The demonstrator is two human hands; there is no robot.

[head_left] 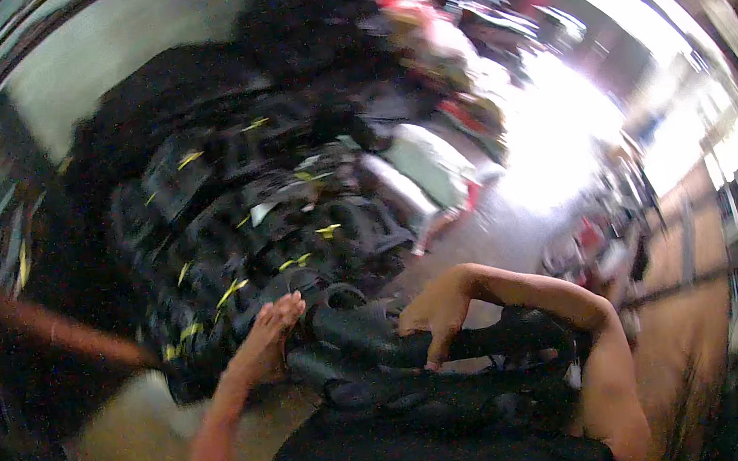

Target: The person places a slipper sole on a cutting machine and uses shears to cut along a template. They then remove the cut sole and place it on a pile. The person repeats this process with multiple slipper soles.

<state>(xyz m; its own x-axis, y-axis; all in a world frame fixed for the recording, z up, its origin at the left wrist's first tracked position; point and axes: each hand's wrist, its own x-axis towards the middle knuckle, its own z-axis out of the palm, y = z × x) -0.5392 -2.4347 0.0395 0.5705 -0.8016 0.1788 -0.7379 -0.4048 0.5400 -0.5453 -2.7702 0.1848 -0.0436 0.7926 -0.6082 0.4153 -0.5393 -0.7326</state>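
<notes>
Close to my body lies a bulky black bundle (361, 335) with thick, rounded, tube-like folds; its exact kind is too dark and blurred to tell. My left hand (271, 340) presses against its left side, fingers close together and bent toward it. Over its top right part, my right hand (436, 314) reaches with the wrist bent and the thumb pointing down, gripping the dark material. The undersides of both hands are hidden. Just beyond the bundle a heap of black items (194, 209) with small yellow strips spreads across the floor.
White and pale green sacks (431, 164) lie right of the heap. A brown bar (49, 321) slants in at left. Wooden boards (683, 288) stand at right, near mixed clutter (591, 245). Bright light washes out the far right floor.
</notes>
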